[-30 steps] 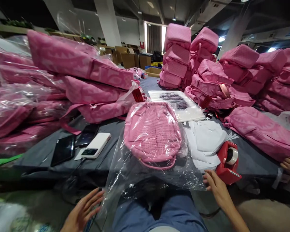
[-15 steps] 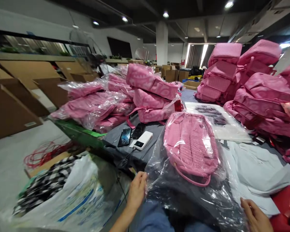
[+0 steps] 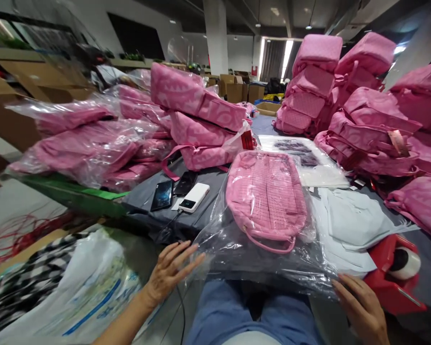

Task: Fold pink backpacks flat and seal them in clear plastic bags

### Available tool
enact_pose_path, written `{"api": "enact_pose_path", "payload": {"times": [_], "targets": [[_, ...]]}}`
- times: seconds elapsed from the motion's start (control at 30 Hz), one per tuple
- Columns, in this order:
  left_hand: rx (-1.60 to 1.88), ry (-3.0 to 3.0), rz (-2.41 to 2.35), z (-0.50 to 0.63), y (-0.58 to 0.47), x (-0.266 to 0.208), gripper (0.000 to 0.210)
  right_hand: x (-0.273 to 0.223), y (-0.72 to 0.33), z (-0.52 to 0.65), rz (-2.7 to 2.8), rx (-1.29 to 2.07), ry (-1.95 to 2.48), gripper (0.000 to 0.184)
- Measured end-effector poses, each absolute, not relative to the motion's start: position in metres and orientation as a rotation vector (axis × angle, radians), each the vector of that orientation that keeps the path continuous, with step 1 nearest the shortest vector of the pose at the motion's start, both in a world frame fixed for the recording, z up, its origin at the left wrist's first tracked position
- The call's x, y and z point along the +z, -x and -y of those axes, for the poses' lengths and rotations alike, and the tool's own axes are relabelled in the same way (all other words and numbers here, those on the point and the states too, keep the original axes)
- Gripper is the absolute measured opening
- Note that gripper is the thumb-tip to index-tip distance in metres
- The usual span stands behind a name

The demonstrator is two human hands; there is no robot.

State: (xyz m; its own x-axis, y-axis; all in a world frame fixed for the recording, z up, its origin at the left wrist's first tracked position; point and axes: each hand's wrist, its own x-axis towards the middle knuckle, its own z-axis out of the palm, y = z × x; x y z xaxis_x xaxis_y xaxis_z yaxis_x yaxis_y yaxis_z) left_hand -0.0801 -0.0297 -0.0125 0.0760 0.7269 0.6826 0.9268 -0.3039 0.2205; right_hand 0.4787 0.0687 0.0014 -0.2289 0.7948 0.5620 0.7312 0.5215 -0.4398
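Observation:
A pink backpack [image 3: 267, 196] lies inside a clear plastic bag [image 3: 219, 249] at the table's front edge. Its carry loop points toward me. The bag's open-looking front part spreads flat, hanging slightly over the edge above my lap. My left hand [image 3: 172, 268] is open with fingers spread, fingertips at the bag's left front corner. At the right front corner my right hand [image 3: 362, 304] rests its outstretched fingers against the plastic; its thumb is hidden. Left of the backpack lie a white power bank [image 3: 194, 197] with a cable and two dark phones, one a black phone [image 3: 161, 195].
Bagged pink backpacks [image 3: 89, 148] are heaped at left, with more in stacks [image 3: 312, 81] at right. Flat clear bags [image 3: 301, 158] and white sheets [image 3: 359, 220] lie right of the backpack. A red tape dispenser [image 3: 391, 273] sits at the right edge. A white sack [image 3: 93, 287] stands low left.
My left hand has loosened from the bag's edge and spread its fingers. My right hand's fingers have straightened. The bag's front now lies flatter, and the view has shifted right and down.

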Motion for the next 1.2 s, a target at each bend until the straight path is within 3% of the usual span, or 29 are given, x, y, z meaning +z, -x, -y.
{"api": "enact_pose_path", "payload": {"times": [0.1,0.2,0.4,0.57,0.67,0.77,0.87,0.97,1.03,1.2], "targets": [[-1.120,2.279,1.716,0.027,0.081,-0.002,0.036,0.016,-0.480,-0.073,1.841,0.486,1.341,0.035],[-1.435,2.288,2.000,0.020,0.082,0.012,0.040,0.024,-0.467,-0.080,1.421,0.680,1.472,0.047],[-2.005,1.655,2.507,-0.001,0.062,0.035,0.064,0.033,-0.403,-0.112,0.964,0.557,1.222,0.055],[-2.191,1.387,2.570,-0.034,0.050,0.038,0.068,0.039,-0.384,-0.146,1.029,0.486,1.526,0.062],[-2.035,1.380,2.661,-0.047,0.047,0.038,0.071,0.033,-0.388,-0.157,1.047,0.557,1.619,0.073],[-1.593,1.325,2.310,-0.051,0.023,0.045,0.056,0.028,-0.392,-0.159,1.030,0.587,1.608,0.075],[-1.200,1.706,1.854,-0.061,-0.024,0.061,0.038,0.029,-0.392,-0.156,1.027,0.633,1.558,0.075],[-0.924,2.173,1.641,-0.083,-0.068,0.079,0.045,0.031,-0.390,-0.153,1.021,0.660,1.503,0.073],[-0.819,2.353,1.641,-0.097,-0.084,0.089,0.048,0.029,-0.390,-0.152,1.019,0.661,1.459,0.070],[-0.737,2.598,1.740,-0.107,-0.077,0.094,0.032,0.022,-0.390,-0.151,1.042,0.638,1.413,0.065]]}}
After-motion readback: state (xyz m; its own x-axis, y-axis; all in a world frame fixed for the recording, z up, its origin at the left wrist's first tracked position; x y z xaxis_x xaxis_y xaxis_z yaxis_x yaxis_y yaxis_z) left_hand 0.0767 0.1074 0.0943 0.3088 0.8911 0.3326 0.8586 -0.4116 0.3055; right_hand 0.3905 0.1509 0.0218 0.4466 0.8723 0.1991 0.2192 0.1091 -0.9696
